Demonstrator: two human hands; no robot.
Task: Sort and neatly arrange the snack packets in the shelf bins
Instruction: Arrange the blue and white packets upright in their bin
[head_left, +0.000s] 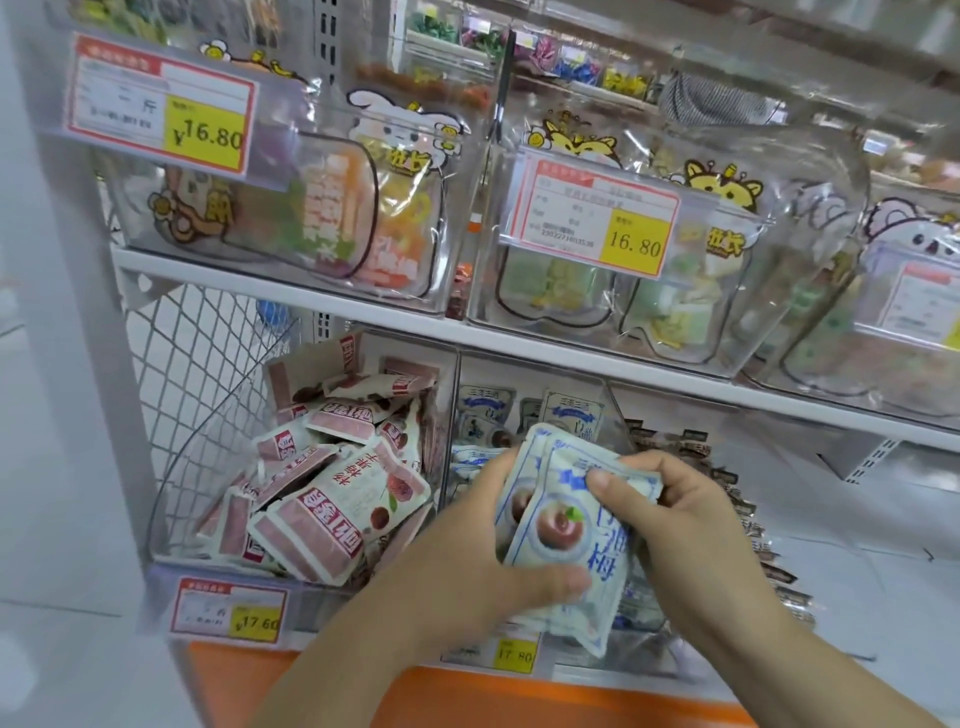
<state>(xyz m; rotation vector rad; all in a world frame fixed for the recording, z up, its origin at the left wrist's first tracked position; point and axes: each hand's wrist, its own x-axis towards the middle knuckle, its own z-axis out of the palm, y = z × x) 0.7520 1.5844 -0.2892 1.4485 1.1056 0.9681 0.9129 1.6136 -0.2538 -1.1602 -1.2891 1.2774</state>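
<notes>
Both of my hands hold a small stack of blue-and-white plum snack packets (566, 525) above the middle clear bin (524, 410) on the lower shelf. My left hand (467, 551) grips the stack from the left, its thumb pressed across the bottom of the front packet. My right hand (675, 514) grips the stack's upper right edge, thumb on the front. More blue packets stand at the back of that bin. To the left, a clear bin (171, 519) holds a jumbled heap of pink-and-white snack packets (332, 483).
Brown packets (763, 535) lie in a row in the bin to the right. The upper shelf (291, 296) carries clear bins of bagged snacks with price tags (161, 104). Yellow price labels (231, 613) hang at the lower bins' fronts. A white mesh side panel (192, 353) closes the left.
</notes>
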